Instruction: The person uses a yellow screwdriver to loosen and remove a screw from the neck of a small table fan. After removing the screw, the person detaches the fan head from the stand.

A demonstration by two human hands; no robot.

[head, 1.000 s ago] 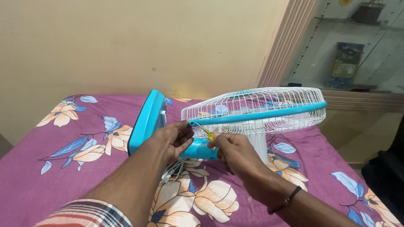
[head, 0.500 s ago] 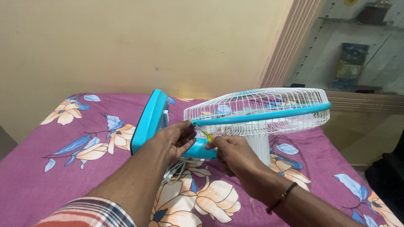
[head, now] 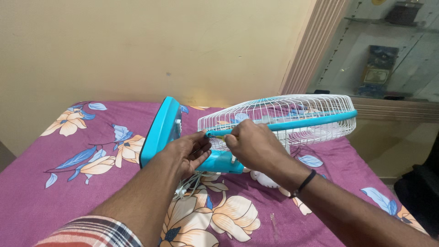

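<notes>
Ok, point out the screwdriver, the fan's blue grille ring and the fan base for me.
screwdriver [head: 222, 136], head view, yellow handle showing beside the right hand's fingers.
blue grille ring [head: 315, 120], head view, front stretch of the band.
fan base [head: 161, 130], head view, its blue outer face.

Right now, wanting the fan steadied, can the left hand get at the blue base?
Probably yes: the left hand sits by the cage rim, the base is just beside it, nothing between.

The right hand [head: 249, 144] covers nearly all of the yellow screwdriver [head: 219, 136]; only a sliver shows at the fan guard's [head: 283, 116] blue rim. The fan's blades blur behind the wires. The left hand [head: 185, 153] hides part of the white cord [head: 190, 185].
</notes>
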